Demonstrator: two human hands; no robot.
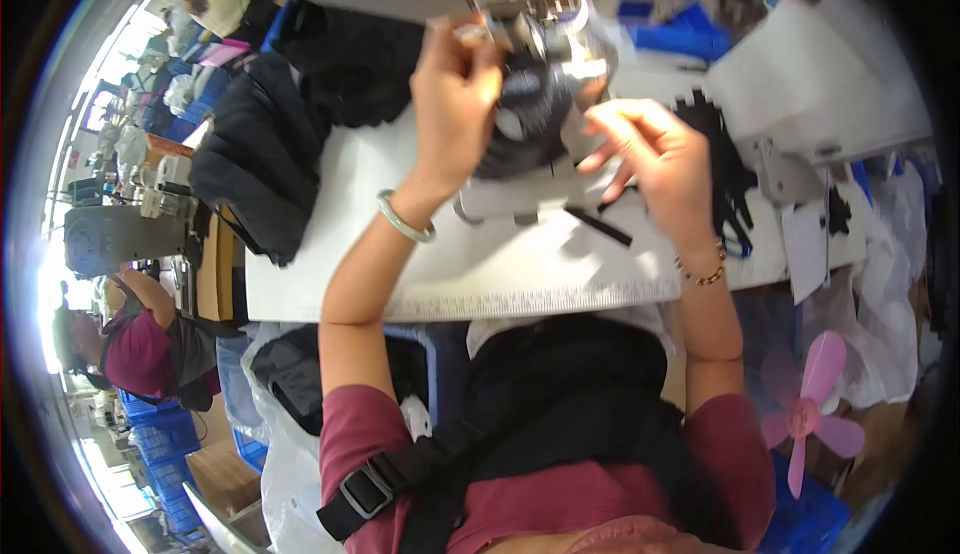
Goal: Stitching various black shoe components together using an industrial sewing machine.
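In front of me a sewing machine with shiny metal parts (575, 49) stands on the white table. Dark fabric with pale print (525, 99) lies around its working area. My left hand (455, 89) is raised at the machine's left side, fingertips pinched together; what they hold, if anything, is blurred. To the right of the metal parts, my right hand (655, 159) hovers with bent fingers apart and nothing visible between them. Below, a short black strip (598, 225) rests on the tabletop near the machine's pale base.
Black fabric (265, 154) is heaped at the table's left, and black straps (715, 169) lie at the right. A printed ruler (540, 301) runs along the near table edge. A pink fan (803, 417) is at lower right. Another person (145, 344) sits far left.
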